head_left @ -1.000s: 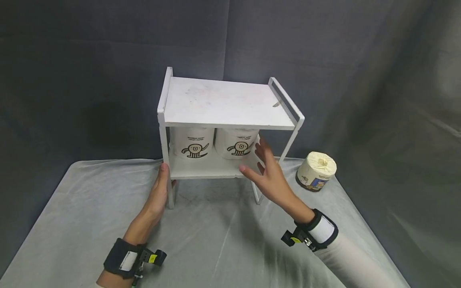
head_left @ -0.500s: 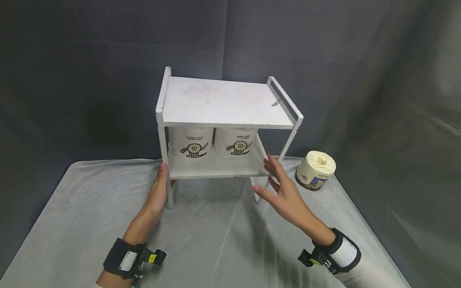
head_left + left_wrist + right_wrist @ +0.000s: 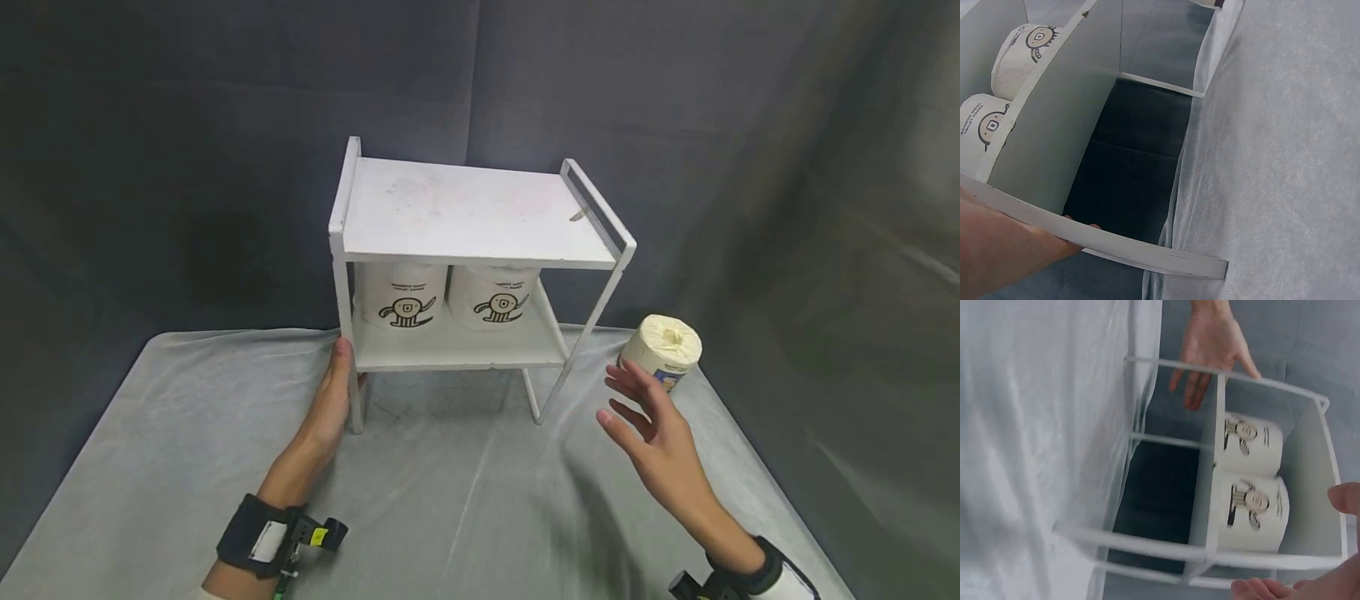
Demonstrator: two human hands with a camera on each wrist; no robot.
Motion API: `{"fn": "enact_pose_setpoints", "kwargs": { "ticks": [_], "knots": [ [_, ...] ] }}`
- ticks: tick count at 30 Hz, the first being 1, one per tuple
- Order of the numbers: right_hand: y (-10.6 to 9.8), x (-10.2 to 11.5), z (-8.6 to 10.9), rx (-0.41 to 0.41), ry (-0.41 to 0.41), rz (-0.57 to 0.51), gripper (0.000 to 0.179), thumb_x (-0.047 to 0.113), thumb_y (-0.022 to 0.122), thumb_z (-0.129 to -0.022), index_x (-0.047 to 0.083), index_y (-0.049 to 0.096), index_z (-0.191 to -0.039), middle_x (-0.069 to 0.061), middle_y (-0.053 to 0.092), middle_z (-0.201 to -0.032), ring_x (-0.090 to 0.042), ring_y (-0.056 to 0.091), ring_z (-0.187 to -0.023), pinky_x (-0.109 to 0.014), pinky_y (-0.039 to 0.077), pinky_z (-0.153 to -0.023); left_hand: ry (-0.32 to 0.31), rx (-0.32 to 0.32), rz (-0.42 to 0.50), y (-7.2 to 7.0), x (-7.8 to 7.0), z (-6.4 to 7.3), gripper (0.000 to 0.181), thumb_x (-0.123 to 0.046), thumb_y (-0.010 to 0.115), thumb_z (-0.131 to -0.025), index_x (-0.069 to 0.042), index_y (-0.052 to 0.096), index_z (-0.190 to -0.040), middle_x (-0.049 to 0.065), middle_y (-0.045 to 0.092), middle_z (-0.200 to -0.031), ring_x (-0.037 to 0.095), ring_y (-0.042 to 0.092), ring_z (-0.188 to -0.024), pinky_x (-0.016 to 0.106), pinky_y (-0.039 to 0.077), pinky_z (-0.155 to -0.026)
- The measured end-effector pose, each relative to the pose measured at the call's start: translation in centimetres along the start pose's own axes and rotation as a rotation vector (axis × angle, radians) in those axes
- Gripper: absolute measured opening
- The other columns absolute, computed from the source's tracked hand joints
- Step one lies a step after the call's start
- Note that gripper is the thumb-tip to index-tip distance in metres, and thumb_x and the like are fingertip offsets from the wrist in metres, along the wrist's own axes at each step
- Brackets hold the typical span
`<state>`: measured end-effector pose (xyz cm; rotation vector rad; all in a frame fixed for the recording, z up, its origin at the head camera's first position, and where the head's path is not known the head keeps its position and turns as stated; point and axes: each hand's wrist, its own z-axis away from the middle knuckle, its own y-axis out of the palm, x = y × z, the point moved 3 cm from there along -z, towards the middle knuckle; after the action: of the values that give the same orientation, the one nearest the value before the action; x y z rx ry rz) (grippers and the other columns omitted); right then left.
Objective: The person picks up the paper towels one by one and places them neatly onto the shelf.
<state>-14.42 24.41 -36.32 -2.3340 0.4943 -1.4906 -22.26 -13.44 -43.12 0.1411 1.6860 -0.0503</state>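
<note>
A white two-tier shelf rack (image 3: 480,212) stands at the table's back. On its lower tier sit two white toilet paper rolls, a left one (image 3: 405,300) and a right one (image 3: 495,302), each with a printed cartoon figure. My left hand (image 3: 324,408) holds the rack's left front leg (image 3: 1116,247), thumb on the outer side and fingers passing behind it. To the right, a cream wrapped toilet paper roll (image 3: 667,340) stands upright. My right hand (image 3: 663,442) hovers just in front of it, fingers spread and loosely bent, holding nothing; it hides part of the roll's lower side.
A pale grey cloth (image 3: 450,508) covers the table. Dark grey fabric (image 3: 225,167) hangs behind and on the right side, close to the cream roll. The rack's top tier has a low rail (image 3: 600,204) at its right end.
My right hand has moved from the front of the rack's lower tier, rightward and nearer, to the cream roll. The left hand has stayed at the rack's leg, and the rolls have not moved.
</note>
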Motion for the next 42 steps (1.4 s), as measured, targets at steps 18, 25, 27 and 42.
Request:
{"fn": "enact_pose_setpoints", "kwargs": {
  "ticks": [18, 25, 27, 42],
  "knots": [
    [-5.9, -5.2, 2.7, -0.18, 0.37, 0.193, 0.101, 0.022, 0.08, -0.098, 0.005, 0.011, -0.17, -0.023, 0.031, -0.168, -0.041, 0.033, -0.154, -0.001, 0.036, -0.105, -0.007, 0.011, -0.017, -0.2, 0.3, -0.2, 0.078, -0.064, 0.008, -0.109, -0.021, -0.017, -0.169, 0.008, -0.013, -0.177, 0.025, -0.012, -0.163, 0.06, 0.001, -0.131],
    [-6.9, -7.1, 2.7, -0.195, 0.503, 0.168, 0.105, 0.025, 0.081, -0.098, 0.006, 0.007, -0.17, -0.024, 0.023, -0.172, -0.04, 0.027, -0.158, -0.052, 0.033, -0.125, -0.002, 0.012, -0.026, -0.2, 0.2, -0.1, 0.076, -0.063, 0.007, -0.11, -0.022, -0.017, -0.169, 0.007, -0.013, -0.177, 0.025, -0.012, -0.163, 0.06, 0.001, -0.131],
    [-7.0, -7.6, 2.7, -0.196, 0.534, 0.168, 0.107, 0.026, 0.081, -0.098, 0.005, 0.006, -0.17, -0.024, 0.022, -0.173, -0.041, 0.026, -0.158, -0.056, 0.032, -0.125, 0.001, 0.014, -0.026, -0.2, 0.3, -0.1, 0.076, -0.063, 0.007, -0.11, -0.021, -0.017, -0.169, 0.008, -0.013, -0.177, 0.025, -0.012, -0.163, 0.06, 0.001, -0.131],
    [-8.0, -9.6, 2.8, -0.28, 0.551, 0.194, 0.11, 0.026, 0.083, -0.095, 0.003, 0.006, -0.17, -0.025, 0.02, -0.173, -0.041, 0.023, -0.159, -0.057, 0.028, -0.127, -0.009, 0.007, -0.021, 0.0, 0.0, 0.1, 0.077, -0.062, 0.006, -0.11, -0.02, -0.018, -0.169, 0.007, -0.017, -0.177, 0.024, -0.015, -0.162, 0.057, -0.001, -0.132]
  ]
}}
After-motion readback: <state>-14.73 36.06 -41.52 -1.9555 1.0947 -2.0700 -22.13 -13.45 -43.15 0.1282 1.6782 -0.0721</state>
